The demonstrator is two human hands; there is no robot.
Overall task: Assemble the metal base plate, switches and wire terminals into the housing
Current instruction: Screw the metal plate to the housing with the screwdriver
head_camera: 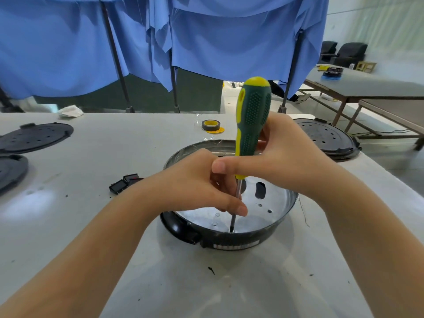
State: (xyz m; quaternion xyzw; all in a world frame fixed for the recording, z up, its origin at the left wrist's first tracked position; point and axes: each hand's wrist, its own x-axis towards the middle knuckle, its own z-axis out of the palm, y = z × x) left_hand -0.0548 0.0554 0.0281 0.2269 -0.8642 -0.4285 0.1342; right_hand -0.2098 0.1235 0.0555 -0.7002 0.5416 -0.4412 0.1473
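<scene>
The screwdriver (251,118) handle is gripped by the right hand (286,154), its shaft pinched by the left hand (199,182), tip planted on the metal plate (270,203) inside the housing (229,243); 2 switches (125,182) are left beside it.

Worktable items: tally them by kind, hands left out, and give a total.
Screwdriver: 1
Housing with metal base plate: 1
Black perforated lids: 3
Black switches: 2
Tape roll: 1
Crumpled white cloth: 1
Total: 9
</scene>
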